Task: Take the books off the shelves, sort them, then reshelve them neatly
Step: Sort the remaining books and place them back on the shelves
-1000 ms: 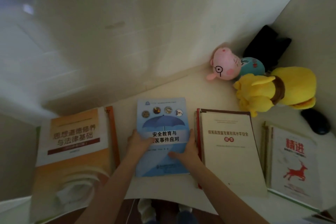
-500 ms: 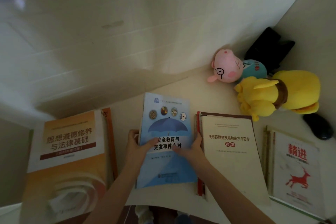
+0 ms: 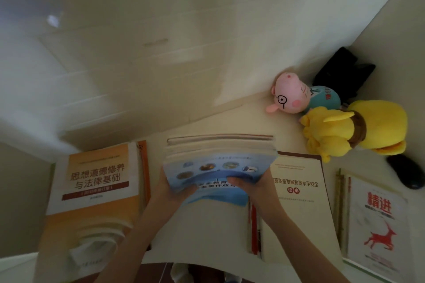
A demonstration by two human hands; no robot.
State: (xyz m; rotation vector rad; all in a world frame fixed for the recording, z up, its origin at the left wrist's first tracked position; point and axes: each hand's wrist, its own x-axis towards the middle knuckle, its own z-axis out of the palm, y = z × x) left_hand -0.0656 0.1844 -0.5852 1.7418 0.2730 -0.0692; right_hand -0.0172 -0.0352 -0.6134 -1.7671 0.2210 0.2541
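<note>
On the pale desk (image 3: 241, 117) set into a wall corner, an orange-covered book (image 3: 96, 193) tops the stack at the left. A cream-covered book (image 3: 299, 202) tops another stack right of centre, and a white book with a red deer (image 3: 377, 220) lies at the far right. Between the orange and cream stacks a stack of books with a blue cover (image 3: 218, 163) is held up and tilted, its page edges showing along the far side. A yellow plush toy (image 3: 358, 128) and a pink pig plush (image 3: 296, 94) lie touching in the corner, against a black object (image 3: 342, 71); a black mouse (image 3: 406, 171) sits nearby. The left hand (image 3: 167, 190) and right hand (image 3: 255, 187) grip the blue stack's near corners — thumbs on the cover, the other fingers tucked beneath, out of sight.
</note>
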